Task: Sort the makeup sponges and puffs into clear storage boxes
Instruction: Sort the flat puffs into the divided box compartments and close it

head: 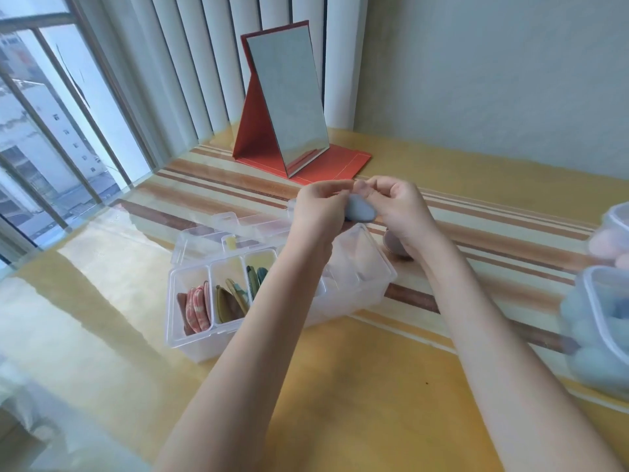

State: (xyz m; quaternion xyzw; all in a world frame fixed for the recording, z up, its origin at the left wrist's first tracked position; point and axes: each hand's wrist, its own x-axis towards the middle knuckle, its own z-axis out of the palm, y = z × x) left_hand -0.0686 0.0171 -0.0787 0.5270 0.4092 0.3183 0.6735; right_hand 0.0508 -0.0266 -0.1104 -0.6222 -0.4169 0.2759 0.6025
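A grey-blue puff (360,209) is held in the air between my left hand (315,212) and my right hand (396,207), both pinching it above the clear divided box (190,335). The box lies open on the table, its lid (231,223) folded back. Its left compartments hold pink and brown puffs (195,310), olive ones (228,303) and green ones (255,275), all standing on edge. The right compartments look pale; my left forearm hides part of them. Another puff (394,245) lies on the table under my right wrist.
A red folding mirror (286,103) stands at the back of the striped yellow table (374,386). At the right edge are two clear containers, one with blue sponges (592,338) and one with pink ones (609,240). A window is on the left.
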